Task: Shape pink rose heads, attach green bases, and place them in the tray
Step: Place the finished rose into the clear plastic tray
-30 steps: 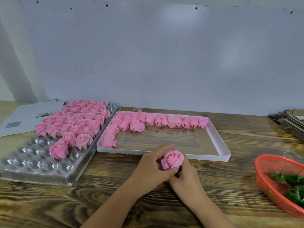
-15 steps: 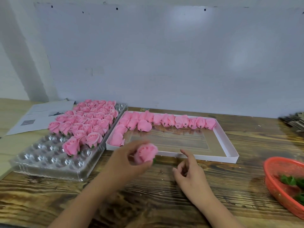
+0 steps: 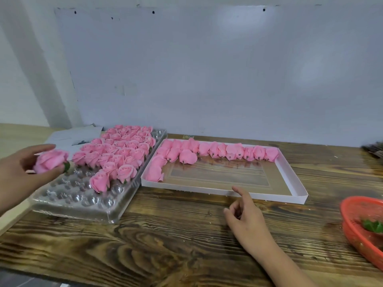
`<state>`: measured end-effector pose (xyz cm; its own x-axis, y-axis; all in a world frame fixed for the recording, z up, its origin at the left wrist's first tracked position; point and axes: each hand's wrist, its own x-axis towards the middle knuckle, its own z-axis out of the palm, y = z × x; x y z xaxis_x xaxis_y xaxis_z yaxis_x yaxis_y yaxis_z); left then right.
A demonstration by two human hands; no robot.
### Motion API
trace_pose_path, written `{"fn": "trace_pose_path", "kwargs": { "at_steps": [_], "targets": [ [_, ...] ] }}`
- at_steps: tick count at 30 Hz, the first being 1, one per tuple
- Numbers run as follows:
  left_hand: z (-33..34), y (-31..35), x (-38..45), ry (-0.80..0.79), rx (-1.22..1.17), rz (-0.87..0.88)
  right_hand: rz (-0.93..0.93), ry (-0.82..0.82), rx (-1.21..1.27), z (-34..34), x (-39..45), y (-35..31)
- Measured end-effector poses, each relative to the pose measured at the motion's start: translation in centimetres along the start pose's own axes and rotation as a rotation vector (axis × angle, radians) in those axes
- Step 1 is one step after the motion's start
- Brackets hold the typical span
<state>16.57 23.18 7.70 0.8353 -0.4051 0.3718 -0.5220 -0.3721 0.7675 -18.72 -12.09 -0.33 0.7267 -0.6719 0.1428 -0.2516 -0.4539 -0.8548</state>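
The left hand (image 3: 22,172) has carried the finished rose (image 3: 50,161) away from the middle of the table, where both hands were working on it a second ago, and now holds it over the left edge of the clear tray (image 3: 83,195). Its fingers and thumb curl round the pink head, with the green base (image 3: 66,167) showing at the rose's right side. The rose hangs just above the bare cups beside the last filled row, not yet seated. That suggests shaping and attaching are done for this flower and only the placing remains.

In the tray, the placed roses (image 3: 122,150) fill the far part, while the near cups stand bare.

Next to it, the white box (image 3: 290,172) holds unshaped rose heads (image 3: 207,149) along its far and left walls.

The right hand (image 3: 246,218) has let go and rests near the box's front wall, loosely curled, index finger out, holding nothing. Probably it goes next for a fresh head.

At the far right, the red basket (image 3: 356,235) keeps green bases (image 3: 373,225).
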Motion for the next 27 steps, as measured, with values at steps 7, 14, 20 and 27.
{"fn": "trace_pose_path", "kwargs": {
  "at_steps": [7,14,20,27],
  "targets": [
    [1.7,-3.4,1.6,-0.031,0.068,-0.123,0.0,-0.003,-0.003,-0.1,-0.1,-0.2],
    [4.6,-3.5,2.9,-0.046,0.168,-0.154,0.007,0.006,0.002,-0.1,-0.1,-0.1],
    [5.7,-2.7,4.1,-0.013,0.263,-0.138,0.015,0.015,0.003,-0.1,0.0,-0.2],
    [6.1,-3.0,4.6,-0.018,0.282,-0.145,0.033,0.001,-0.009,-0.2,-0.1,-0.6]
  ]
}}
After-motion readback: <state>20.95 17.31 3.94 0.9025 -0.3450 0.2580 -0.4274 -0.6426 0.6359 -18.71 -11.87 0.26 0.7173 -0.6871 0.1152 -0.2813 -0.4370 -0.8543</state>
